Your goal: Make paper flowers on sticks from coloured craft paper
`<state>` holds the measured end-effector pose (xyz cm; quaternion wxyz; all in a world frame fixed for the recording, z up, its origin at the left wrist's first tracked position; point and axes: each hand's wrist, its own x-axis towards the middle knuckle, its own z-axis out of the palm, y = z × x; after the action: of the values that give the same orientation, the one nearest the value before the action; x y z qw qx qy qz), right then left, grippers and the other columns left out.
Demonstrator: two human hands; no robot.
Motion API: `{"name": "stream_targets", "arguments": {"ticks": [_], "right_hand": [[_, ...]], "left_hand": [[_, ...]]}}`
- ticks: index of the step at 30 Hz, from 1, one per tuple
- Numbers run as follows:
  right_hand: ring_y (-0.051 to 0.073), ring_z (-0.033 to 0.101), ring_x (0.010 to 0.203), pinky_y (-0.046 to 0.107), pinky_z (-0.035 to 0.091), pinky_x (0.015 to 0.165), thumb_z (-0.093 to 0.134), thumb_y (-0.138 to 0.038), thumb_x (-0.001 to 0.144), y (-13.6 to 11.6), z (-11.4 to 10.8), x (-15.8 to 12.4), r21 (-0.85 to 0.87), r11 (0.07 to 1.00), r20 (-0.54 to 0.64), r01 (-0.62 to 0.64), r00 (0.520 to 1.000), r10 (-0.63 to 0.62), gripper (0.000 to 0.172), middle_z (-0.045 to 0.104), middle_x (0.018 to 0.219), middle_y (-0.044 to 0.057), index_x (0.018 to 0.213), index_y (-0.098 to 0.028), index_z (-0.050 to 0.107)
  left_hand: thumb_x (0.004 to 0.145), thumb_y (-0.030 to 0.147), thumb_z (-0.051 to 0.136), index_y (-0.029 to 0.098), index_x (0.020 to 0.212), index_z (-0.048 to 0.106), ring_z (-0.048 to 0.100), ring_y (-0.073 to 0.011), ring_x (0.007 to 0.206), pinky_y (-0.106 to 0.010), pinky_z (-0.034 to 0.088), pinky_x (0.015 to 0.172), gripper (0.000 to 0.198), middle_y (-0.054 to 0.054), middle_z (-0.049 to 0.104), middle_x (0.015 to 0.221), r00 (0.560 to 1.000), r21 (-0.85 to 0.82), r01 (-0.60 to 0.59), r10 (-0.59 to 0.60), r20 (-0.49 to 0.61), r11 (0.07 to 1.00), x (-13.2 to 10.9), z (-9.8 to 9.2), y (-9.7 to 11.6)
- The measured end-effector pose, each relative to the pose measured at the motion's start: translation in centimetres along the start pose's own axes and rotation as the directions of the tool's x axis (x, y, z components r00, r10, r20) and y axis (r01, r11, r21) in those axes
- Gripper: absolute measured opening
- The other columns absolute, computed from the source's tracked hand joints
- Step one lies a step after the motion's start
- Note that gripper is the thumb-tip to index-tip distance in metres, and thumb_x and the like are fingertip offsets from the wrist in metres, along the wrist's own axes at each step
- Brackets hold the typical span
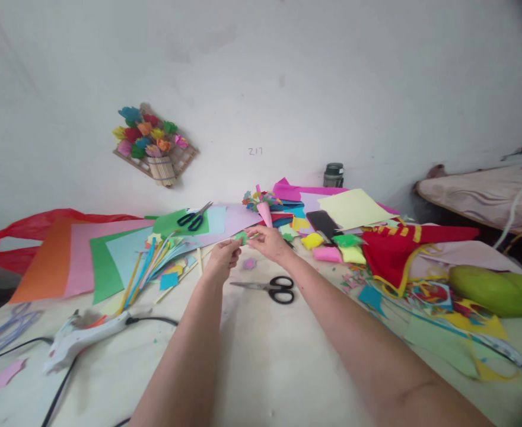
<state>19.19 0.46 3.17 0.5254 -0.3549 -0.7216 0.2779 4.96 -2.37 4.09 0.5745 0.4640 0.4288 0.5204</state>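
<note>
Green paper (242, 238) is in both hands, just beyond the purple star (249, 264) on the worktop (256, 362). Left hand (224, 257) pinches one side, right hand (269, 244) the other, fingers narrow on it. Scissors (267, 288) lie unheld, just nearside of the star. Step looks like shaping by hand; next move probably calls for a light pinch, no creasing.
</note>
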Motion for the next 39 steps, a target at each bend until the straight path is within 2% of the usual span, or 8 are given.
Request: {"name": "stream_targets", "arguments": {"ticks": [4,8,13,21,24,27,34,39], "right_hand": [[0.013,0.063,0.064,0.024,0.048,0.063,0.053,-0.024,0.077,0.5,-2.4,0.6,-0.192,0.948,-0.180,-0.253,0.959,0.220,0.016,0.067,0.078,0.003,0.087,-0.017,0.064],[0.018,0.061,0.085,0.026,0.045,0.071,0.051,-0.025,0.078,1.2,-5.6,0.5,-0.566,0.692,-0.384,-0.448,0.886,0.259,0.020,0.068,0.090,0.003,0.088,-0.022,0.068],[0.021,0.058,0.093,0.028,0.041,0.072,0.052,-0.028,0.076,2.0,-7.1,-0.4,-0.788,0.433,-0.285,-0.436,0.884,0.372,0.026,0.066,0.099,0.004,0.097,-0.027,0.068],[0.022,0.054,0.098,0.031,0.035,0.081,0.053,-0.023,0.076,3.3,-6.8,-1.1,-0.914,0.304,-0.144,-0.268,0.916,0.376,0.030,0.065,0.100,0.009,0.103,-0.021,0.066],[0.021,0.053,0.096,0.031,0.033,0.081,0.050,-0.023,0.079,3.8,-6.6,-1.3,-0.919,0.303,-0.138,-0.252,0.926,0.351,0.026,0.066,0.097,0.010,0.098,-0.021,0.068],[0.021,0.055,0.092,0.031,0.033,0.079,0.046,-0.021,0.082,4.1,-6.5,-1.5,-0.920,0.303,-0.142,-0.249,0.931,0.336,0.025,0.067,0.090,0.010,0.090,-0.020,0.070],[0.019,0.057,0.086,0.029,0.034,0.075,0.043,-0.017,0.083,4.5,-6.7,-1.5,-0.886,0.328,-0.230,-0.327,0.925,0.302,0.027,0.067,0.086,0.010,0.084,-0.019,0.070],[0.019,0.057,0.089,0.027,0.036,0.074,0.040,-0.025,0.085,4.6,-7.0,-1.0,-0.770,0.449,-0.382,-0.454,0.891,0.247,0.029,0.067,0.096,0.006,0.097,-0.022,0.067]], "left_hand": [[0.063,0.034,0.065,0.018,0.058,0.038,0.022,-0.0004,0.032,-0.017,0.006,0.036,0.033,0.006,0.041,0.044,0.999,0.096,0.035,-0.036,0.007,0.995,-0.1,-0.4,0.1],[0.065,0.037,0.063,0.019,0.058,0.038,0.022,-0.0018,0.032,-0.018,0.008,0.037,0.032,0.006,0.042,0.043,0.996,0.241,0.087,-0.092,0.008,0.966,-0.1,-0.7,-0.1],[0.063,0.040,0.062,0.018,0.051,0.046,0.027,-0.0048,0.034,-0.021,0.016,0.038,0.031,0.004,0.042,0.041,0.997,0.518,0.067,-0.042,-0.060,0.853,0.5,-1.7,-0.6],[0.069,0.031,0.055,0.021,0.070,0.066,0.057,-0.0197,0.066,-0.027,0.034,0.055,0.015,-0.005,0.065,0.066,0.907,0.953,0.083,0.374,-0.192,0.290,0.8,-2.3,0.3],[0.073,0.028,0.050,0.023,0.077,0.068,0.059,-0.0226,0.077,-0.029,0.036,0.061,0.019,-0.008,0.067,0.078,0.918,0.998,0.054,0.391,-0.063,0.033,0.4,-1.7,0.1],[0.074,0.030,0.051,0.024,0.077,0.068,0.059,-0.0236,0.080,-0.029,0.037,0.065,0.018,-0.008,0.067,0.081,0.956,0.995,-0.019,0.289,0.046,-0.093,0.1,-1.3,-0.5],[0.068,0.051,0.055,0.026,0.077,0.068,0.059,-0.0219,0.075,-0.028,0.037,0.063,0.030,-0.005,0.067,0.078,0.984,0.998,-0.010,0.180,-0.003,0.070,0.1,-1.7,-0.2],[0.068,0.047,0.054,0.021,0.064,0.061,0.054,-0.0171,0.062,-0.025,0.033,0.055,0.027,-0.002,0.060,0.060,0.927,0.939,0.020,0.345,-0.146,0.343,0.5,-2.0,0.3]]}}
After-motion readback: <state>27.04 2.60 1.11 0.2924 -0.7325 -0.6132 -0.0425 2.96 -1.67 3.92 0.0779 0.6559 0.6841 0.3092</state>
